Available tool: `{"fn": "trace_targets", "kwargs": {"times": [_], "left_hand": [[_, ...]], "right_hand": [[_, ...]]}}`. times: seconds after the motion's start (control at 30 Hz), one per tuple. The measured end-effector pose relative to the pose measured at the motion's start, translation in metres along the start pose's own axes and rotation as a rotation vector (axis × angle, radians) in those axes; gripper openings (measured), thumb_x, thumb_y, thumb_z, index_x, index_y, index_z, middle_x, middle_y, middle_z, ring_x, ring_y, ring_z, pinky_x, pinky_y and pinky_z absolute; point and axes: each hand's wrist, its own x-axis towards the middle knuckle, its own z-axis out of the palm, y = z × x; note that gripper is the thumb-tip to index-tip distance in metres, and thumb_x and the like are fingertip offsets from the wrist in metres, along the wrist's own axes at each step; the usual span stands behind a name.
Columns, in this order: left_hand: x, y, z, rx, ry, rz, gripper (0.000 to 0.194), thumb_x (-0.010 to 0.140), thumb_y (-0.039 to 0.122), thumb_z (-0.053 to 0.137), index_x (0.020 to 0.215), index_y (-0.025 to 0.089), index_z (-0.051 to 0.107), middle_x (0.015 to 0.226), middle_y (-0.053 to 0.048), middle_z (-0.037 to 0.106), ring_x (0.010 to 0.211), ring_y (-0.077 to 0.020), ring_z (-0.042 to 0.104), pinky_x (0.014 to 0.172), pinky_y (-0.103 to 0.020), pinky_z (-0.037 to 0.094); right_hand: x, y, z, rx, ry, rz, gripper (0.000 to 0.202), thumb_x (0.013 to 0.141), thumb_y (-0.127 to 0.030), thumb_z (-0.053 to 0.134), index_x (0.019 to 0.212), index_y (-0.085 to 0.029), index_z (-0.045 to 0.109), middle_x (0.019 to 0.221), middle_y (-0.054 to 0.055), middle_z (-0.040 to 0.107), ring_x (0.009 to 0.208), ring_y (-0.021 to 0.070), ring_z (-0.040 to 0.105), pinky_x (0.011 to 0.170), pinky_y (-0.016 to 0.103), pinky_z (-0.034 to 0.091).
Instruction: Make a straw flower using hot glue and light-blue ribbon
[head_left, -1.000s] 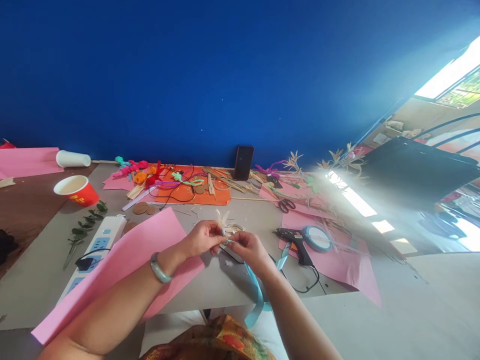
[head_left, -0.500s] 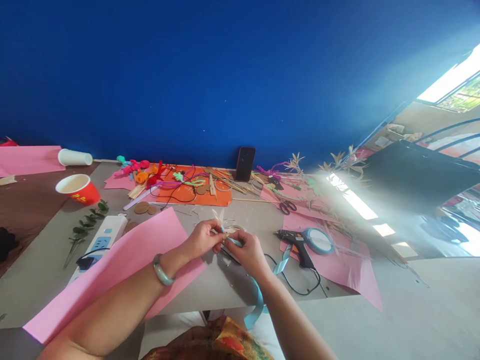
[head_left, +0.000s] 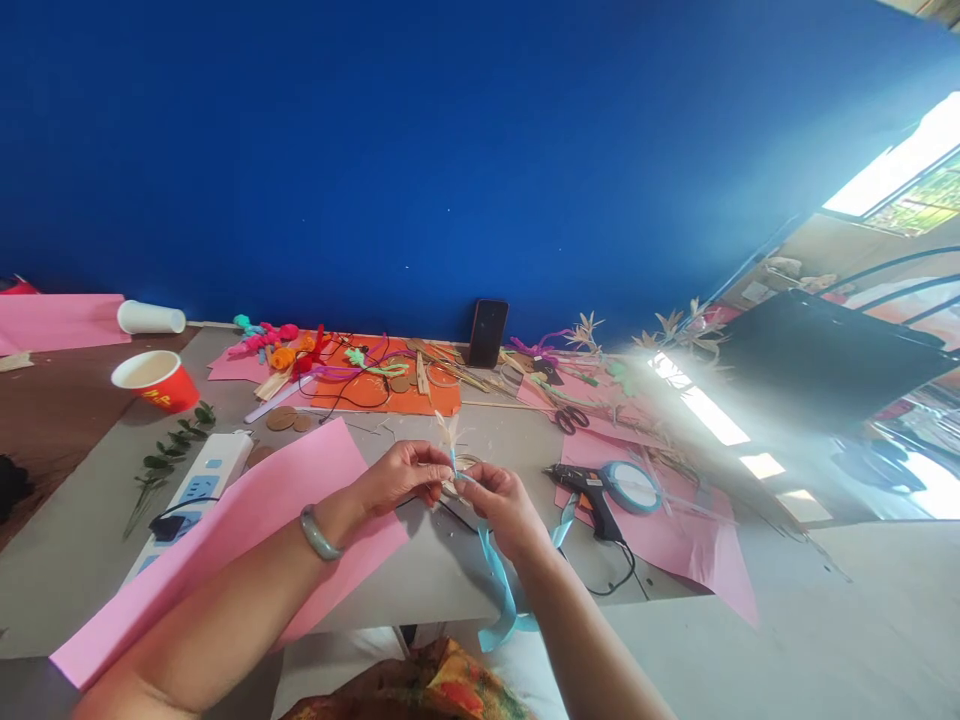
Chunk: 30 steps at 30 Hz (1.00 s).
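Left of the glue gun [head_left: 602, 510], the left hand [head_left: 409, 475] pinches a pale flower [head_left: 448, 428] near its base, apparently to keep it upright. The right hand [head_left: 506, 505] grips blue ribbon [head_left: 496, 570] close beside it, likely for tension; loose ribbon hangs over the desk [head_left: 427, 590] edge.

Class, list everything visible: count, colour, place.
Wall: one, blue, behind
Tabletop: one, grey, below
Sheets: several pink, one orange, spread
Paper cups: two, red, white, left
Power strip: one, white, left
Sprig bunch: one, green, left
Fuzzy pieces: several, multicoloured, back
Phone: one, black, back
Dried plants: several, beige, back right
Scissors: one pair, dark, right
Glue gun: one, black, right
Roll: one, blue-rimmed, right
Ribbon: uncounted, light blue, front
Petal-like piece: one, cream, centre
Bracelet: one, green, left wrist
Hands: two, bare, centre
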Motion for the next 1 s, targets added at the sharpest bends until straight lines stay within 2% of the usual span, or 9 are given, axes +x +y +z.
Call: {"fn": "trace_targets", "kwargs": {"times": [0.17,0.33,0.53,0.63,0.73,0.8,1.0], "left_hand": [[0.001,-0.004,0.002,0.031,-0.009,0.005,0.035,0.063,0.035,0.081,0.078,0.011,0.061,0.057,0.003,0.058,0.046,-0.0085,0.055,0.048,-0.021,0.045],[0.002,-0.004,0.001,0.050,-0.011,0.025,0.034,0.064,0.036,0.080,0.075,0.012,0.058,0.055,0.003,0.058,0.045,-0.0082,0.055,0.048,-0.021,0.045],[0.000,0.003,0.001,0.151,0.022,0.055,0.037,0.062,0.039,0.080,0.072,0.013,0.056,0.052,0.004,0.057,0.044,-0.0090,0.054,0.046,-0.022,0.046],[0.001,0.004,0.002,0.206,0.035,0.044,0.038,0.059,0.038,0.082,0.070,0.014,0.055,0.053,0.005,0.057,0.043,-0.0093,0.054,0.045,-0.023,0.047],[0.002,0.003,0.000,0.227,0.029,0.034,0.037,0.060,0.037,0.081,0.070,0.014,0.055,0.052,0.005,0.057,0.042,-0.0095,0.054,0.045,-0.023,0.047],[0.004,0.000,-0.001,0.244,0.020,0.036,0.036,0.061,0.038,0.081,0.070,0.014,0.055,0.050,0.005,0.056,0.041,-0.0097,0.053,0.044,-0.022,0.045],[0.007,-0.012,-0.007,0.313,-0.021,0.025,0.032,0.066,0.039,0.075,0.071,0.015,0.054,0.043,0.005,0.053,0.036,-0.0096,0.051,0.040,-0.019,0.038]], "right_hand": [[0.000,0.000,0.001,0.026,-0.022,0.016,0.032,0.062,-0.045,0.075,0.063,-0.018,0.059,0.048,-0.007,0.040,0.046,0.0070,0.027,0.045,0.023,0.020],[0.001,0.000,0.003,0.028,-0.072,0.021,0.029,0.065,-0.042,0.074,0.066,-0.017,0.061,0.053,-0.004,0.050,0.045,0.0061,0.027,0.044,0.023,0.020],[0.004,0.008,0.001,-0.077,-0.036,0.018,0.028,0.066,-0.042,0.074,0.066,-0.017,0.064,0.052,-0.006,0.048,0.047,0.0074,0.034,0.047,0.022,0.026],[0.008,0.012,-0.004,-0.214,-0.017,-0.025,0.027,0.065,-0.042,0.074,0.067,-0.016,0.065,0.057,-0.003,0.055,0.053,0.0106,0.045,0.051,0.023,0.033],[0.011,0.010,-0.012,-0.271,-0.083,-0.080,0.025,0.064,-0.038,0.075,0.071,-0.016,0.066,0.069,0.000,0.064,0.065,0.0146,0.055,0.062,0.025,0.042],[0.012,0.007,-0.017,-0.269,-0.131,-0.110,0.022,0.067,-0.035,0.073,0.074,-0.015,0.067,0.074,0.001,0.066,0.070,0.0153,0.057,0.067,0.026,0.043],[0.008,0.005,-0.018,-0.375,-0.122,-0.165,0.013,0.074,-0.027,0.063,0.074,-0.016,0.068,0.067,-0.001,0.063,0.063,0.0135,0.054,0.058,0.023,0.040]]}}
